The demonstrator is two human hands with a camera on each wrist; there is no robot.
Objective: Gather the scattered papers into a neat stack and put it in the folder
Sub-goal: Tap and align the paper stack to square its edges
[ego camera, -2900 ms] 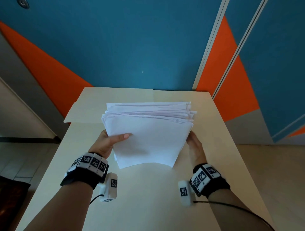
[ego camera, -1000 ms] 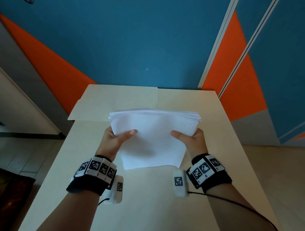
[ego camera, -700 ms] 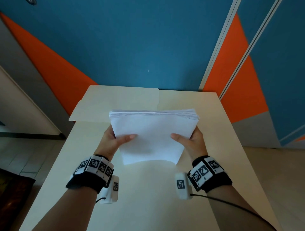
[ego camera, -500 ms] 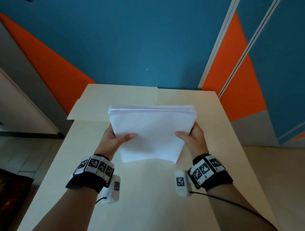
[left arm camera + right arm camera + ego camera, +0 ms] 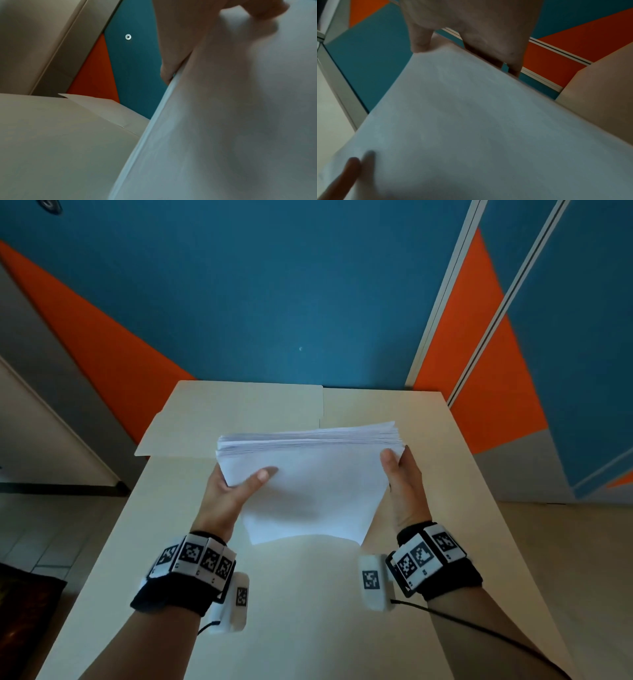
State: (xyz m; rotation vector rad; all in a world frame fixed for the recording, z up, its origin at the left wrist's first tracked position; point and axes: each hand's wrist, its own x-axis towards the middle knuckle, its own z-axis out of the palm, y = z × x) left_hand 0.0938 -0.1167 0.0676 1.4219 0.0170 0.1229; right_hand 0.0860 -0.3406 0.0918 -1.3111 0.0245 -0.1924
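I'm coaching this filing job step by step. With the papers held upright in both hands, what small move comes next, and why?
Probably carry the paper stack forward and lay it on the open folder. Its top edges look nearly even, the left hand and right hand hold its sides, and the folder lies open just behind it on the table.

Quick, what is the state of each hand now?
Left hand: grips the paper stack, thumb on top.
Right hand: holds the stack's right edge, thumb at its corner.

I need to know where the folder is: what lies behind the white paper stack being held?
Behind the white paper stack lies the open beige card folder on the pale table; the stack hides the folder's near edge.
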